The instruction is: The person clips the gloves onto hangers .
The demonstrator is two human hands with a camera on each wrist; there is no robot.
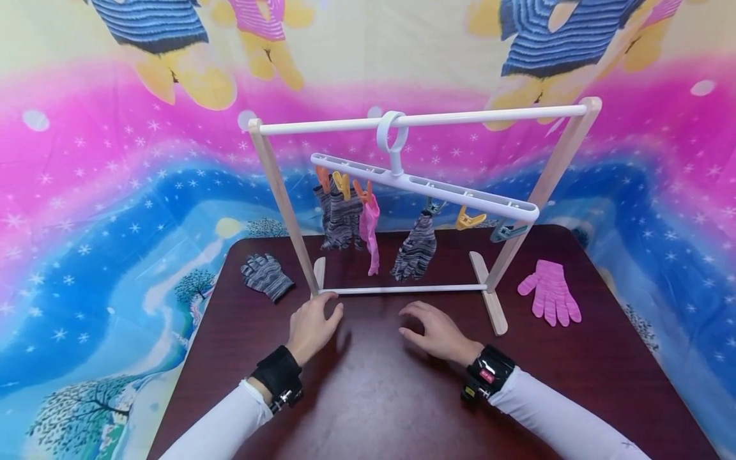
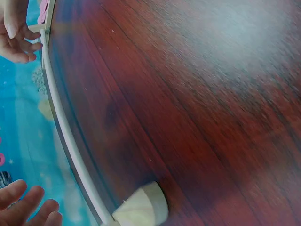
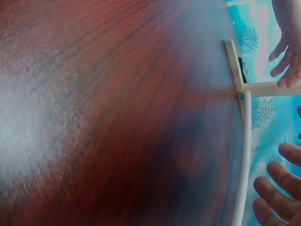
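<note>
My left hand (image 1: 314, 324) hovers over the dark table (image 1: 368, 383) in front of the rack's left foot, its fingers loosely bent and holding nothing. Across from it, my right hand (image 1: 439, 332) is likewise relaxed, in front of the low white bar. Two clips at the hanger's left end, an orange clip (image 1: 322, 179) and a yellow clip (image 1: 342, 184), hold grey striped knit (image 1: 340, 223). Beside it hangs a pink glove (image 1: 370, 233), seen edge-on. A grey striped glove (image 1: 416, 248) dangles right of the middle. Another grey glove (image 1: 267, 276) and a pink glove (image 1: 550, 292) lie flat on the table.
The white clip hanger (image 1: 397, 182) hangs slanted from the rack's top bar (image 1: 322, 125). Nothing is held by the yellow clip (image 1: 470, 219) and green clip (image 1: 508, 231) on its right. Wooden rack feet (image 1: 489, 297) stand on the table. A patterned curtain (image 1: 144, 191) surrounds it.
</note>
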